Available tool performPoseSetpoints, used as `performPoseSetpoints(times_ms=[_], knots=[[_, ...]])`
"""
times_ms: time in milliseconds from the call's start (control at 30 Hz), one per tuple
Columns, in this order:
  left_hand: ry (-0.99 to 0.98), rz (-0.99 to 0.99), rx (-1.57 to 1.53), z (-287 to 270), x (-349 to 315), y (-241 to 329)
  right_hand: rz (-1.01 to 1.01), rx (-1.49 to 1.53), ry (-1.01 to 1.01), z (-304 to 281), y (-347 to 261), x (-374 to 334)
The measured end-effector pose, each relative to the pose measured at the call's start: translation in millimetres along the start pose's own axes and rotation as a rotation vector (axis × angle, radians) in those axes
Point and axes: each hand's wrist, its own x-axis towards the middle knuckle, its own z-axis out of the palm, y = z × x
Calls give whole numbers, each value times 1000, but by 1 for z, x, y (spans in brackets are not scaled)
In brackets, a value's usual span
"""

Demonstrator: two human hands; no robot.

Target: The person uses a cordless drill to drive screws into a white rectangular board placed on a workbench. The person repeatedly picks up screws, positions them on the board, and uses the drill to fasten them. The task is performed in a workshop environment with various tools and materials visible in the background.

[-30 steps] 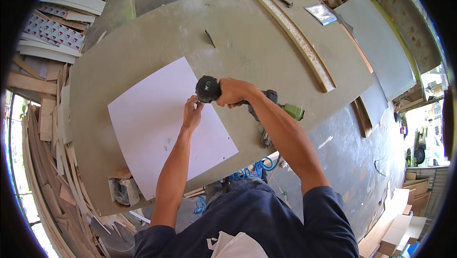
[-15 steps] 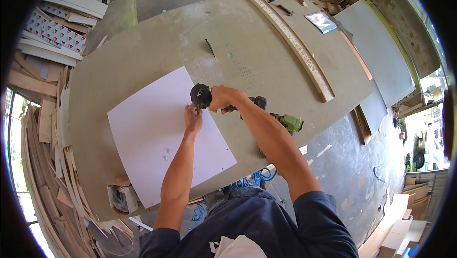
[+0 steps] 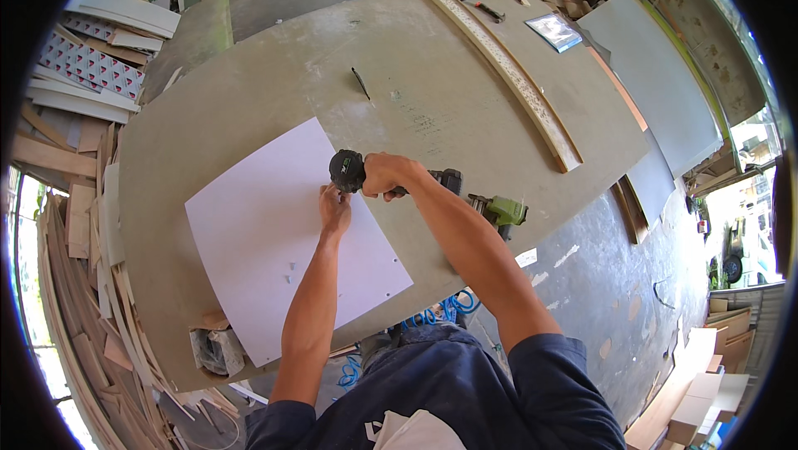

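Observation:
A white square panel [image 3: 249, 226] lies on the large worktable. Over its right side, my right hand [image 3: 389, 174] grips a black cordless drill [image 3: 347, 170] by the handle. My left hand [image 3: 336, 211] is close under the drill's front, on the panel, its fingers pinched together. What they hold, if anything, is hidden by the drill and the fingers. A few small screws [image 3: 290, 273] lie loose on the panel, left of my left forearm. Small dark dots mark the panel's near right corner.
A green and black power tool [image 3: 507, 211] rests right of my right forearm. Beyond are a black pen [image 3: 360, 83], a long narrow board [image 3: 507, 68], a hammer [image 3: 490, 12] and a flat blue-edged packet [image 3: 554, 33]. A clear plastic bag [image 3: 218, 352] sits at the near left corner.
The whole view has shifted slightly. My hands and the drill stay at the same spot on the panel, with no clear movement between them.

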Motion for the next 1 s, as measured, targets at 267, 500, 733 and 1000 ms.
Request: performPoseSetpoints(times_ms=[267,500,733,1000], knots=[[-39,-62,-35,-4,-2,2,67,-74,-45,-2,-6,13],[-79,-58,-18,-7,-3,4,94,-76,-54,-2,-4,18],[-79,-18,-50,-9,-5,10,97,-64,-48,0,0,22],[-129,105,44,-8,4,0,128,-53,-53,0,-3,23]])
